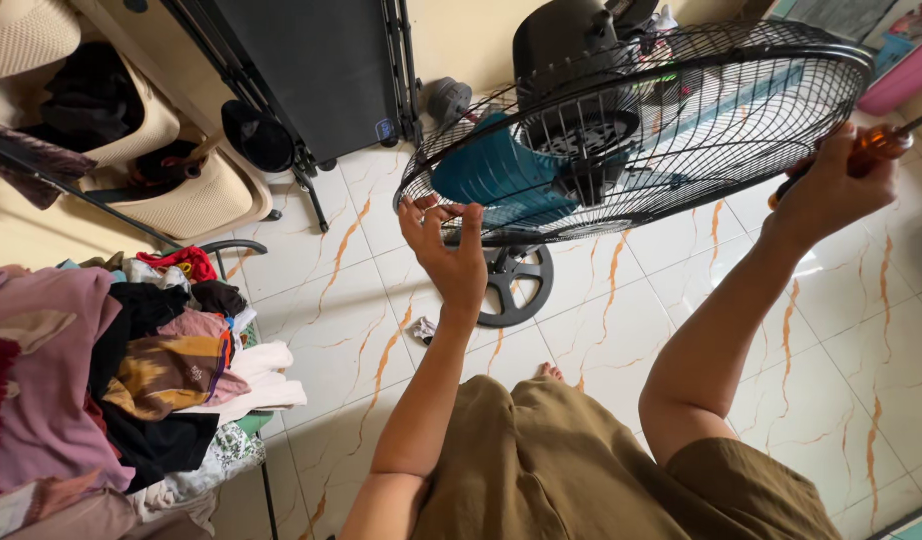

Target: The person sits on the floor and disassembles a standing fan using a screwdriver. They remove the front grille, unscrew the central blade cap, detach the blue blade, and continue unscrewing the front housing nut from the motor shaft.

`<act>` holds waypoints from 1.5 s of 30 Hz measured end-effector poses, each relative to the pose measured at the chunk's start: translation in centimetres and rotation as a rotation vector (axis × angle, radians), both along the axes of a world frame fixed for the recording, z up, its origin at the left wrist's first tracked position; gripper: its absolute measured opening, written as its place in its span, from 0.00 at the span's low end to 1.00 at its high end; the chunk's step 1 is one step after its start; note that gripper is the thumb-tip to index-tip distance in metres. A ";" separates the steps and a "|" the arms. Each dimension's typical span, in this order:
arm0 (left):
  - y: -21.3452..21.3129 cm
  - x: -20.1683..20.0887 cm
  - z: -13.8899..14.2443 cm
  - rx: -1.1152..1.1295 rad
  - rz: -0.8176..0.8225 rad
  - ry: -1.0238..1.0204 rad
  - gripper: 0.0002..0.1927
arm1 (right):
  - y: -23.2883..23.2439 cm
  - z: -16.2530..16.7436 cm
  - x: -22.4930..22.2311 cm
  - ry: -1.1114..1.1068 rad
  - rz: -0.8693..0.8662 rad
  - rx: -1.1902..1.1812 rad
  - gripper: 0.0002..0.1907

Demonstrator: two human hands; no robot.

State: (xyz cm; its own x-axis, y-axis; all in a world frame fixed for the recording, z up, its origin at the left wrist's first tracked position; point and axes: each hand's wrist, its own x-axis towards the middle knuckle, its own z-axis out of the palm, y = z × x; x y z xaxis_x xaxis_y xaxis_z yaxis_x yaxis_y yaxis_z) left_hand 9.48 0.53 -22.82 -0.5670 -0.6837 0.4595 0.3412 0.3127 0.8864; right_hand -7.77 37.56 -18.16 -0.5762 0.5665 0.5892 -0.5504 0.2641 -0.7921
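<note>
Head view, left hand (pixel 449 250) on fan grille (pixel 681 120), right hand (pixel 831 185) gripping screwdriver (pixel 871 148)

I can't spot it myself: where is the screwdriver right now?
In the head view, the screwdriver is at the upper right, gripped in the person's right hand, held against the right rim of the black fan cage.

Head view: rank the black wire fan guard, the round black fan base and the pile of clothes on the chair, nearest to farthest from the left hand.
From the left hand:
1. Black wire fan guard: fingertips at its lower-left rim.
2. Round black fan base: on the tiled floor, just right of the wrist.
3. Pile of clothes on the chair: far left of the picture.
</note>
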 end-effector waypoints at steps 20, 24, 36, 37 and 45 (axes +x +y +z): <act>-2.4 0.3 -0.2 -0.125 0.048 0.008 0.17 | 0.0 1.1 1.4 -0.055 0.074 0.047 0.07; -1.4 -0.1 0.9 -0.191 0.109 0.040 0.16 | -2.6 3.2 3.7 0.091 -0.099 0.148 0.06; 0.0 1.0 2.7 -0.249 0.057 -0.018 0.10 | -17.9 6.9 11.5 0.197 0.344 0.589 0.12; -0.7 1.3 2.4 -0.256 0.028 -0.020 0.12 | -18.5 7.3 11.2 0.219 0.309 0.628 0.12; -10.7 1.3 -6.4 0.481 0.016 0.078 0.19 | -18.3 6.7 8.7 0.254 0.084 0.771 0.15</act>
State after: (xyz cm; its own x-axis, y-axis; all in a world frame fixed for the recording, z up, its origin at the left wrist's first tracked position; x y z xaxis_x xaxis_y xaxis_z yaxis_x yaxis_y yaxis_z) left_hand 10.82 -10.17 -29.19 -0.5309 -0.8375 0.1297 0.4112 -0.1207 0.9035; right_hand 0.95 19.26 -11.47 -0.3951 -0.0905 0.9142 -0.7310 0.6336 -0.2533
